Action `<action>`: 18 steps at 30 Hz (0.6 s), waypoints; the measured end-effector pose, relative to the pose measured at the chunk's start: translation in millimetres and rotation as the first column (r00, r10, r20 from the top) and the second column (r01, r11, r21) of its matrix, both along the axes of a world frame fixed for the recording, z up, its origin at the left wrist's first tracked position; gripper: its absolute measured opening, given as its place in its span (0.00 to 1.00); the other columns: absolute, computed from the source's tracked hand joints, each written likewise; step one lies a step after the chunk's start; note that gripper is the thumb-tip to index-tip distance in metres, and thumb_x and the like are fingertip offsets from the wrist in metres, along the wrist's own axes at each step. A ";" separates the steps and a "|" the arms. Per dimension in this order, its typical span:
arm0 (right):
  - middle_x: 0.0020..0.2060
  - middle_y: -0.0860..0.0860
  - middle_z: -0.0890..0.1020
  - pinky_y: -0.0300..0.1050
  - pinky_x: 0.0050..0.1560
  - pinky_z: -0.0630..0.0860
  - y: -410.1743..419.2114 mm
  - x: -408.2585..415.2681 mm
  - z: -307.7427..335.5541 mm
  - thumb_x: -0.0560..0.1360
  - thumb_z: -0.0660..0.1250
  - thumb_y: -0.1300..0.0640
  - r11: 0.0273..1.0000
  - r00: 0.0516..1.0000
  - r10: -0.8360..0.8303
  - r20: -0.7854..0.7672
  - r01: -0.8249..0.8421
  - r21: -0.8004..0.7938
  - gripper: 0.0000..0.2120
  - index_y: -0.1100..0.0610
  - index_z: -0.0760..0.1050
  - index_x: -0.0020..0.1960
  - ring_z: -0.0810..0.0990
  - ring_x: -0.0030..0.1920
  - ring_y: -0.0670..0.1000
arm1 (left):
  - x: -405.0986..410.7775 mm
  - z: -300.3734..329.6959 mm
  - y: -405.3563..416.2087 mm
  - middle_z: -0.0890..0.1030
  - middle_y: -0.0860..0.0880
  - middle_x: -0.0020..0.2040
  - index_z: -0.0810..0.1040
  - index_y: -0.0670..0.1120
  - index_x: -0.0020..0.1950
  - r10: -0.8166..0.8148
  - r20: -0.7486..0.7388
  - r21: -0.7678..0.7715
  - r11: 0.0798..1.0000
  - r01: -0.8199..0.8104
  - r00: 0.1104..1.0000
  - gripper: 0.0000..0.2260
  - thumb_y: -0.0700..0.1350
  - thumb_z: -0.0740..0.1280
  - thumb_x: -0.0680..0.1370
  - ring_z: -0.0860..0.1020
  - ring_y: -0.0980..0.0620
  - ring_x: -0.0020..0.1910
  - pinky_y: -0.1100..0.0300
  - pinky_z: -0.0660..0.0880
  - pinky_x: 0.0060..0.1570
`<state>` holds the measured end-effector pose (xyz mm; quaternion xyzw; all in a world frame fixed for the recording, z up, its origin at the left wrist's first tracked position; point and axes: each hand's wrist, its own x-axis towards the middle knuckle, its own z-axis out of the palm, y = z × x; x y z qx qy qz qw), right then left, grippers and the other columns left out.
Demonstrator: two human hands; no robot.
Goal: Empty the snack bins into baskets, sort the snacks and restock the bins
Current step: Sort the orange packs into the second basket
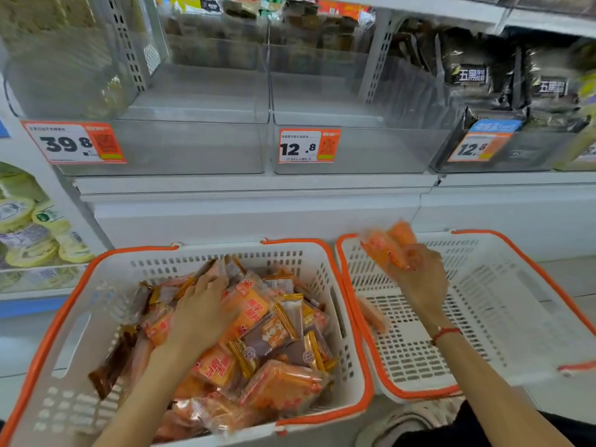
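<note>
Two white baskets with orange rims stand side by side below the shelf. The left basket (80, 317) is heaped with mixed snack packets (267, 346), orange, brown and gold-edged. My left hand (200, 311) lies flat on that heap, fingers stretched out over the packets. Above the far left corner of the right basket (503, 304), my right hand (419, 279) grips a few orange packets (387, 246), which are blurred by motion. One orange packet (374, 314) lies inside the right basket by its left wall. Two clear bins (193, 146) (371, 150) on the shelf stand bare inside.
Orange price tags reading 39.8 (74, 141) and 12.8 (308, 145) hang on the clear bins. A bin at the right (503, 124) holds dark packets. Yellow-green packs (29, 233) fill the shelf at the left. A shoe (406, 424) shows at the bottom.
</note>
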<state>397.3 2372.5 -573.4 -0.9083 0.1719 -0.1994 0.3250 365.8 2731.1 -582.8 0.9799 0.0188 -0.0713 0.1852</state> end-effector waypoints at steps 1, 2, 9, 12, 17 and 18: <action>0.39 0.50 0.79 0.44 0.39 0.74 -13.1 -2.1 -11.6 0.67 0.68 0.32 0.994 0.993 -0.016 -0.115 0.004 -0.108 0.22 0.50 0.76 0.45 0.80 0.43 0.54 | -1.4 -3.8 0.5 0.67 0.46 0.74 0.60 0.52 0.77 0.015 -0.016 0.010 1.000 -0.015 1.000 0.29 0.58 0.63 0.78 0.66 0.43 0.72 0.49 0.67 0.65; 0.41 0.48 0.80 0.45 0.42 0.75 -19.8 -7.8 -18.3 0.68 0.68 0.32 0.994 0.970 -0.008 -0.243 -0.018 -0.105 0.23 0.50 0.77 0.49 0.80 0.45 0.54 | -2.1 -5.6 0.8 0.70 0.46 0.71 0.60 0.53 0.77 0.032 -0.021 0.006 0.999 -0.032 0.999 0.30 0.58 0.64 0.78 0.69 0.43 0.69 0.49 0.69 0.63; 0.54 0.52 0.77 0.42 0.50 0.68 -7.6 -15.3 -53.9 0.72 0.74 0.57 0.951 0.823 0.264 -0.503 -0.135 0.280 0.16 0.57 0.76 0.58 0.75 0.55 0.52 | -4.4 -1.2 1.4 0.80 0.53 0.59 0.62 0.59 0.74 -0.096 -0.008 0.001 0.995 0.096 0.995 0.26 0.56 0.66 0.78 0.79 0.52 0.56 0.56 0.72 0.49; 0.66 0.51 0.73 0.45 0.62 0.68 15.5 -5.1 -32.2 0.74 0.71 0.53 0.957 0.857 0.290 -0.426 -0.268 0.113 0.20 0.54 0.73 0.65 0.72 0.63 0.52 | -1.0 1.6 6.2 0.79 0.55 0.62 0.68 0.58 0.71 -0.076 -0.039 -0.156 0.985 0.069 0.996 0.24 0.53 0.69 0.76 0.77 0.55 0.57 0.57 0.75 0.54; 0.67 0.40 0.69 0.43 0.67 0.66 103.6 -11.8 41.8 0.73 0.68 0.39 0.763 0.725 0.645 -0.242 -0.594 0.255 0.32 0.47 0.65 0.72 0.68 0.67 0.42 | 7.1 32.6 -2.5 0.79 0.55 0.59 0.75 0.55 0.66 -0.013 0.119 -0.494 0.866 0.071 0.993 0.18 0.49 0.70 0.77 0.77 0.57 0.57 0.59 0.73 0.54; 0.66 0.37 0.70 0.40 0.66 0.68 117.6 -16.6 49.5 0.71 0.69 0.38 0.682 0.642 0.727 -0.245 -0.628 0.376 0.33 0.47 0.64 0.73 0.70 0.65 0.39 | 6.3 41.7 -8.4 0.79 0.57 0.57 0.75 0.55 0.66 -0.020 0.119 -0.593 0.800 0.087 0.993 0.18 0.48 0.71 0.76 0.77 0.61 0.56 0.64 0.73 0.53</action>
